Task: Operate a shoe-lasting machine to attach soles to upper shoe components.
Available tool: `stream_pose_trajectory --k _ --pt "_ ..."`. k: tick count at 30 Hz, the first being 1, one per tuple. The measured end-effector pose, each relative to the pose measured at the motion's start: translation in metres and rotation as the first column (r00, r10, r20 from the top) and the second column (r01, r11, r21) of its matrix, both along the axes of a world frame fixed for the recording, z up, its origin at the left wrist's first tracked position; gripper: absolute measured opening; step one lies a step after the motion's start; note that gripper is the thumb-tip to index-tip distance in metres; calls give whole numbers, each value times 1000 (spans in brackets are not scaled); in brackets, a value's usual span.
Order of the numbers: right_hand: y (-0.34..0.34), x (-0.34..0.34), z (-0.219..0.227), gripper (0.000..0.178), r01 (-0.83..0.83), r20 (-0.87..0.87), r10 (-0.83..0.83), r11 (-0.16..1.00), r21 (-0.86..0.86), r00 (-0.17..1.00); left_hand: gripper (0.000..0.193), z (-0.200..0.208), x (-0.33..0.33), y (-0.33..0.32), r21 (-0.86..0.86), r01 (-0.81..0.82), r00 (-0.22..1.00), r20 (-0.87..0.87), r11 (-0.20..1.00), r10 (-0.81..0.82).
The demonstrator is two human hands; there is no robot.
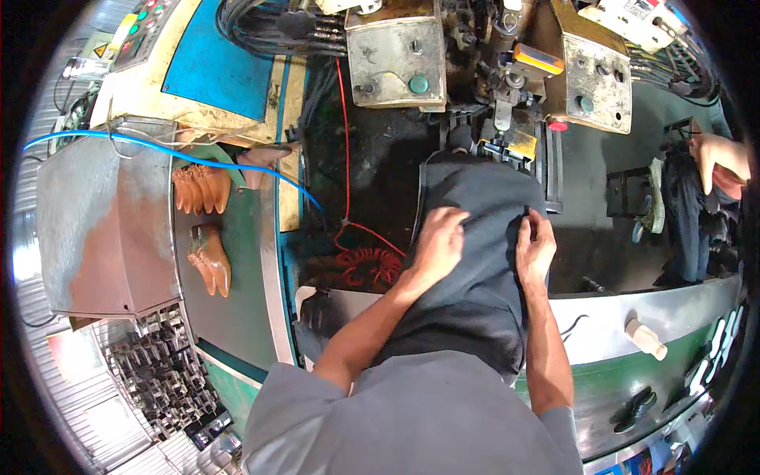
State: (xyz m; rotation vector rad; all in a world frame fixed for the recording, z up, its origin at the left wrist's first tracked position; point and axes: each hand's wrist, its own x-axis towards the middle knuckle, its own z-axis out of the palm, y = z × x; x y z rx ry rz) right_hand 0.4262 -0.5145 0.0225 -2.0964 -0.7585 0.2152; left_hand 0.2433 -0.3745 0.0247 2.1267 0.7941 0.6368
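Note:
Both hands are at my lap, over my dark trousers point(487, 194), and I see nothing held in either. My left hand point(443, 237) lies on the left thigh with loosely bent fingers, the tips partly turned from view. Along the outer side of the right thigh is my right hand point(536, 247), its thumb and forefinger a little apart near the cloth. Just beyond my knees stands a machine head with a metal clamp point(504, 111) and yellow parts, apart from both hands.
Control boxes point(394, 67) with green buttons flank the machine; the right box point(590, 87) has a red button below. Left, brown shoe-shaped pieces point(210, 265) lie on a green conveyor point(237, 317). A red coiled hose point(368, 265) hangs nearby. Another person point(685, 206) is at far right.

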Motion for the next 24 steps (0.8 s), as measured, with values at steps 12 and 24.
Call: stream_pose_trajectory --k 12,24 --pt "-273 -26 -70 12 564 -100 -565 825 -40 819 25 -24 56 12 352 418 908 -190 837 -374" --pt "-588 -166 -31 68 836 223 -933 125 -534 282 23 -38 68 5 234 528 845 -239 816 -478"
